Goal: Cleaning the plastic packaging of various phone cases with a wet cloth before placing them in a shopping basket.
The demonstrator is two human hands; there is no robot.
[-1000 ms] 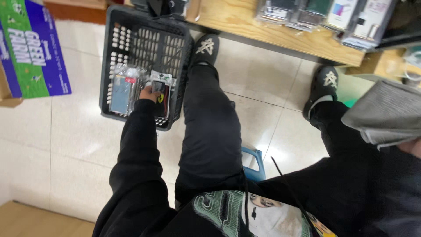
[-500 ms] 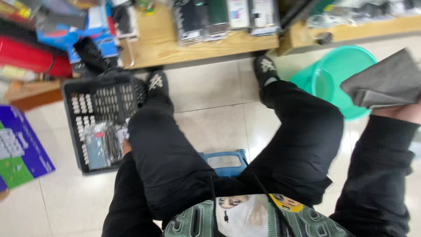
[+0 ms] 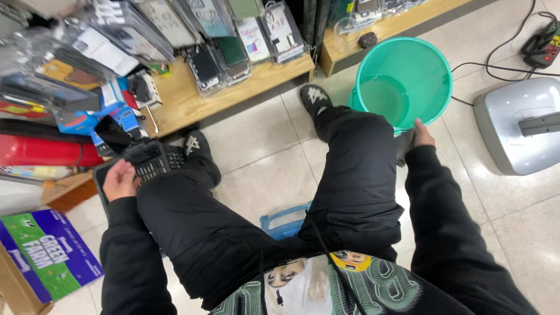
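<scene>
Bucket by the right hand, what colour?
Teal green bucket, beside the right hand; head view.

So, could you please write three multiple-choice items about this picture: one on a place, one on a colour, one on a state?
1. Where is the bucket?
A. On the wooden shelf
B. On the tiled floor near the right hand
C. Inside the black basket

2. What colour is the bucket?
A. Red
B. White
C. Turquoise green

3. What is the left hand doing?
A. Resting on the black basket
B. Hanging free in the air
C. Holding a cable

Answers:
1 B: the bucket stands on the floor tiles, and the right hand is at its rim.
2 C: its wall and rim are turquoise green.
3 A: the left hand lies on the edge of the black basket, beside the person's left knee.
</scene>
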